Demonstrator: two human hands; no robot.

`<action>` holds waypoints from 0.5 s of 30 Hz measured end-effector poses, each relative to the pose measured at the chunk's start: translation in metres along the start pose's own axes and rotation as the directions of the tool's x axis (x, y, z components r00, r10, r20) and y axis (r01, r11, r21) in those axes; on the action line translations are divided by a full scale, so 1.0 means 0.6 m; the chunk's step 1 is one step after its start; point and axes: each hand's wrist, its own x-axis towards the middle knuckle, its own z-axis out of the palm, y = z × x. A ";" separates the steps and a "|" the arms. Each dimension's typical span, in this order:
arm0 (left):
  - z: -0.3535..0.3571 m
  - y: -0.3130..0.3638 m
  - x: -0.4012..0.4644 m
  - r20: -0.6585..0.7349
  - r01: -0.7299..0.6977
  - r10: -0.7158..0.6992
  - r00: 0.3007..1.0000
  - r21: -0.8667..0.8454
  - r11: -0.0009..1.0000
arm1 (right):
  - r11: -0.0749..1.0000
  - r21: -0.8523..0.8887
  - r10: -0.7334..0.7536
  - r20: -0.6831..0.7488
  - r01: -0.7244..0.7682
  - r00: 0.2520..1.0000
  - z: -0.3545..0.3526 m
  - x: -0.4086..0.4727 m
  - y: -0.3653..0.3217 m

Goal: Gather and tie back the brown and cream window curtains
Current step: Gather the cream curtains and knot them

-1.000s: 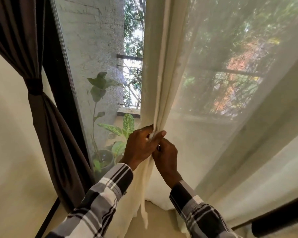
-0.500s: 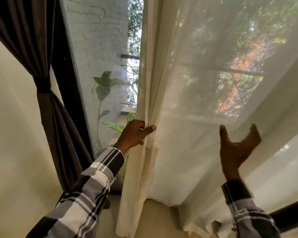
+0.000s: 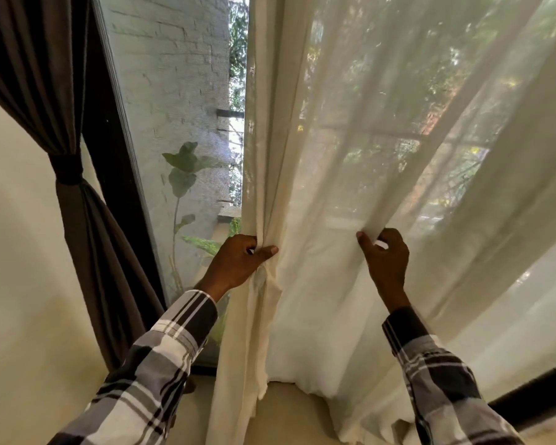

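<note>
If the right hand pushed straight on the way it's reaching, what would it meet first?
The right hand already pinches a fold of the cream curtain, so it would only press more sheer fabric. The window pane probably lies behind, but depth is unclear.

Cream curtain: sheer cream fabric curtain (image 3: 382, 139) hung across the window.
Left hand: left hand (image 3: 238, 264) gripped the bunched leading edge.
Right hand: right hand (image 3: 386, 255) pinched a fold further right.
Brown curtain: dark brown fabric curtain (image 3: 77, 220) was tied back at left.
Sleeves: plaid.
</note>
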 end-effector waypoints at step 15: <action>0.026 -0.008 -0.001 -0.014 -0.137 0.143 0.990 0.223 0.965 | 0.969 0.176 -0.212 0.229 0.173 0.950 0.091 -0.149 -0.062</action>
